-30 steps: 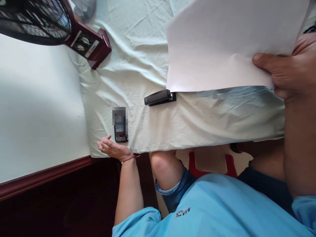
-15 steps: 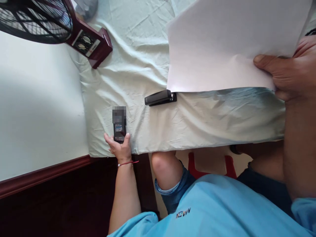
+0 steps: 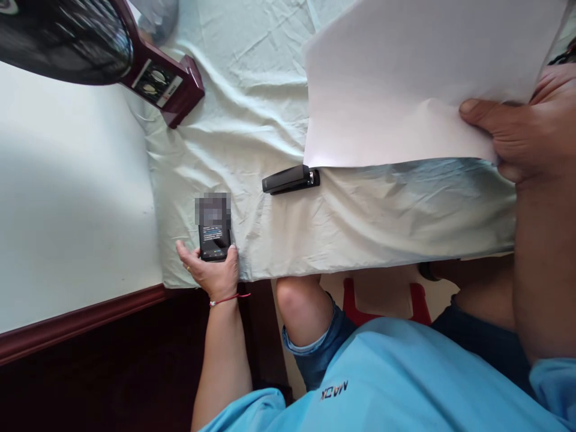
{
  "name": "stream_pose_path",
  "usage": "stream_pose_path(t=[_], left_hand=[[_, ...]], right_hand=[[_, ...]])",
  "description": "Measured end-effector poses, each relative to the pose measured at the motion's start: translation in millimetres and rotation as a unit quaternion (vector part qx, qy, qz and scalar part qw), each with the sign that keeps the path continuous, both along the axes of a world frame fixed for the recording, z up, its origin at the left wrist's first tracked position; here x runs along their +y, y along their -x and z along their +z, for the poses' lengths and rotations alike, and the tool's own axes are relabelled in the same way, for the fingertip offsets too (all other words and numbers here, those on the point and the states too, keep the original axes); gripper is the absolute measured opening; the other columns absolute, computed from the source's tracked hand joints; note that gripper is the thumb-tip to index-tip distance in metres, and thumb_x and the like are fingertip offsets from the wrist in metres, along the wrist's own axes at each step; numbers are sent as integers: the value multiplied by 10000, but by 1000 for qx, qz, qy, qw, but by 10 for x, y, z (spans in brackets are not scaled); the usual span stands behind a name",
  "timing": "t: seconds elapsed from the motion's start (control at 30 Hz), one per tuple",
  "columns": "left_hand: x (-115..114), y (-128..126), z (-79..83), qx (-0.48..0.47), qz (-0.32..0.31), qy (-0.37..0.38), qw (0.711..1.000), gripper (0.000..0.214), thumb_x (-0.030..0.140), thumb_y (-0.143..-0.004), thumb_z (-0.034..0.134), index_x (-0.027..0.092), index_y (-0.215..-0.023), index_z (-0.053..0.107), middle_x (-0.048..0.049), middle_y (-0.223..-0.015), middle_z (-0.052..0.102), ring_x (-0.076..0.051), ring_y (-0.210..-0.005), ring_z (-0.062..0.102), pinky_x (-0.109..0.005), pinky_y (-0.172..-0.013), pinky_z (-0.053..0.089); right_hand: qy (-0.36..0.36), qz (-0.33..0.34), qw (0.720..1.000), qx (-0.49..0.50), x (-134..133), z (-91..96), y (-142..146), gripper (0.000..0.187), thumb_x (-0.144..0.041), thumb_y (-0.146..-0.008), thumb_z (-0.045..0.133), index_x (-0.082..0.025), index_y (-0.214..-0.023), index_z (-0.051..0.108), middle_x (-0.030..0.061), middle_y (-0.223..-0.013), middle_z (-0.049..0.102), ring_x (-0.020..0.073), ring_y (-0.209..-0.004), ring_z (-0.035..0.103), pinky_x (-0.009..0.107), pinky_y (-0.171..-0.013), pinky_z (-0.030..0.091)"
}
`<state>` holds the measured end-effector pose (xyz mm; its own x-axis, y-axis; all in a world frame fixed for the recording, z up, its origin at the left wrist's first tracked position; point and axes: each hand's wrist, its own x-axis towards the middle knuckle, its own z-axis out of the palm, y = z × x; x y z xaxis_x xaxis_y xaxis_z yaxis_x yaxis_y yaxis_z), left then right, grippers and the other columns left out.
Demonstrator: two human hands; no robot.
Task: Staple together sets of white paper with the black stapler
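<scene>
My left hand [image 3: 215,275] grips the lower end of a black smartphone [image 3: 215,241], with the thumb along its right edge and the other fingers on its left side and behind. Small lines of text glow on the screen, and its upper part is blurred out. At the right, my right hand [image 3: 517,132] pinches white paper [image 3: 396,90] near its lower right corner, thumb on top and fingers hidden beneath. Between the hands a black stapler [image 3: 290,179] lies on the cloth, its right end close to the paper's lower left corner.
A fan [image 3: 67,42] with a dark red base [image 3: 182,90] stands at the upper left beside the white wall [image 3: 76,198]. A pale green cloth [image 3: 252,114] covers the table. Below its edge are my knee [image 3: 292,300] and a red stool [image 3: 418,303].
My left hand has shifted slightly left and turned the phone, so more of its screen faces me. My right hand and the paper have barely moved.
</scene>
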<state>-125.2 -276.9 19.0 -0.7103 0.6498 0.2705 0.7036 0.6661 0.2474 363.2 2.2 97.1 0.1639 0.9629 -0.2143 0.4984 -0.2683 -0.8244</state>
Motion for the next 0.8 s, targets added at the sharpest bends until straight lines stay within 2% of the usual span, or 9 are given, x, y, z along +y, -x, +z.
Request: stream_pose_path(t=[0.1, 0.33, 0.53, 0.8], left_hand=[[73, -125, 62, 28, 40, -2, 999, 1226, 363, -783, 860, 45, -1807, 265, -278, -1517, 633, -491, -1494, 605, -682, -1318, 462], [180, -293, 182, 40, 45, 19, 998, 1183, 326, -798, 842, 48, -1808, 293, -308, -1578, 613, -526, -1521, 563, -744, -1325, 428], [190, -302, 178, 52, 39, 14, 998, 1155, 289, -791, 829, 13, -1793, 325, -331, -1585, 613, -526, -1517, 564, -737, -1325, 427], [183, -287, 167, 50, 37, 20, 998, 1155, 291, -803, 833, 34, -1799, 308, -326, -1606, 600, -522, -1524, 556, -734, -1330, 418]], right_hand=[[3, 4, 1000, -6, 12, -25, -37, 283, -405, -799, 688, -131, -865, 662, 6, -737, 424, 9, -566, 400, 66, -374, 235], [-7, -1, 1000, 17, 11, -25, -15, 259, -375, -798, 692, -131, -882, 677, -8, -712, 430, -4, -534, 398, 83, -399, 279], [2, -8, 1000, 4, 13, -23, -1, 273, -395, -794, 703, -132, -831, 640, 1, -704, 417, 8, -505, 400, 96, -364, 259], [4, 0, 1000, -13, 21, -35, -31, 320, -442, -785, 691, -137, -781, 591, 3, -702, 413, 8, -477, 387, 104, -350, 244]])
